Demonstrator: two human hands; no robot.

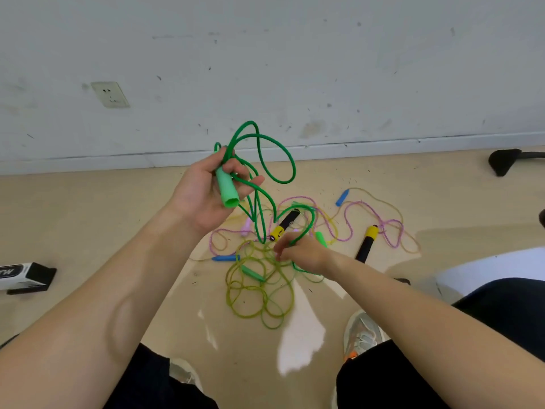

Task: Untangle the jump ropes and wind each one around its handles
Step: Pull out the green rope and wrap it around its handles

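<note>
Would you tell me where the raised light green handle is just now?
In the head view, left of centre, the left hand grips the light green handle, with dark green rope looping above it.

One head-worn wide-angle camera looks forward and down at the floor (88, 219) toward a wall (324, 69).

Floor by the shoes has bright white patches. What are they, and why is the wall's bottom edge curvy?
Head view: those patches are glare, light reflecting off the glossy floor; also head view, the wide-angle lens bows the skirting line.
</note>
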